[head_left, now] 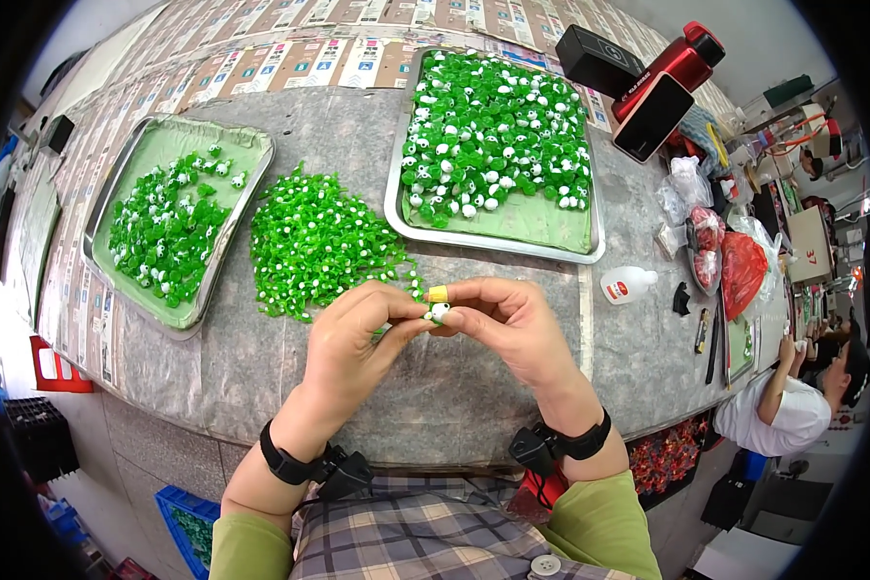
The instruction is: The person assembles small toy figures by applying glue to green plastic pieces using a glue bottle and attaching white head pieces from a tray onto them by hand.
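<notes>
Over the near part of the grey-covered table, my left hand (350, 333) and my right hand (517, 329) meet fingertip to fingertip. Between them is a small white toy head with dark spots (441, 310), pinched by my right thumb and index finger. A yellow finger cover (438, 294) sits on that index finger. My left thumb and index finger close on the piece's left side, where a bit of green shows; the fingers hide most of it. Just beyond my left hand lies a loose heap of small green parts with white bits (314, 242).
A metal tray (498, 244) full of green-and-white pieces lies at the back; another tray (261, 155), partly filled, is at left. To the right are a white bottle (628, 284), a phone (653, 117), a red flask (669, 70), a black box (597, 58) and bags. A person (788, 406) sits far right.
</notes>
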The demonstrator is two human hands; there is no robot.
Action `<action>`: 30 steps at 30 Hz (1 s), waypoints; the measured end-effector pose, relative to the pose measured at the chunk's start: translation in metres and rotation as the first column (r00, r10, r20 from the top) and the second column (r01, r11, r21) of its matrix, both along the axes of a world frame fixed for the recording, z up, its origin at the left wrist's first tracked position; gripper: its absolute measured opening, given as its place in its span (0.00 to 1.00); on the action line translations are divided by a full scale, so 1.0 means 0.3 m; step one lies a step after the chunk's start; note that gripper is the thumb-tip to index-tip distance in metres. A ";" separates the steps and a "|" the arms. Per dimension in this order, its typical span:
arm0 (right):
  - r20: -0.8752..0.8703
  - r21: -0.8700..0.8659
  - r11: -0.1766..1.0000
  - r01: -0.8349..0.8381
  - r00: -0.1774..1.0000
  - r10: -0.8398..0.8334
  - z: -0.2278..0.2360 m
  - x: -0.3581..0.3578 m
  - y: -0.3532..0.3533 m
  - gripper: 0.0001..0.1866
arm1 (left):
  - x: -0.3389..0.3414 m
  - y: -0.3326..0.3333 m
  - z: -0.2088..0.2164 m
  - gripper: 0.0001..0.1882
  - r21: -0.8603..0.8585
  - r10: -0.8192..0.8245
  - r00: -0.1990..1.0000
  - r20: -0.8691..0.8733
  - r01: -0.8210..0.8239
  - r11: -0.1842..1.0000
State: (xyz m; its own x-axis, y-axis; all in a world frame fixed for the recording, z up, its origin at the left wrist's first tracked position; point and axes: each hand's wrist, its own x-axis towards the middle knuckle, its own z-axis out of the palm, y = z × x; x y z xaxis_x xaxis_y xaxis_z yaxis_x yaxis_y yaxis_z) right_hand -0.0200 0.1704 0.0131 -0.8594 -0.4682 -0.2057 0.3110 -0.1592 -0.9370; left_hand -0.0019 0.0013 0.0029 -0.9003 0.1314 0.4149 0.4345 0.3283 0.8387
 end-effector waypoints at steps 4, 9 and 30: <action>-0.002 -0.014 1.000 0.011 1.000 -0.011 -0.007 -0.005 -0.005 0.11 | -0.002 0.000 -0.010 0.07 0.006 -0.001 1.000 0.021 0.001 1.000; -0.189 0.113 0.979 0.171 0.971 -0.147 -0.020 -0.031 0.027 0.07 | -0.016 -0.033 -0.008 0.03 0.525 -0.027 0.943 0.332 -0.161 0.836; -0.611 0.750 0.602 0.274 0.635 0.473 -0.037 -0.039 0.030 0.07 | -0.009 0.001 0.002 0.04 -0.182 0.027 0.934 0.355 0.040 0.983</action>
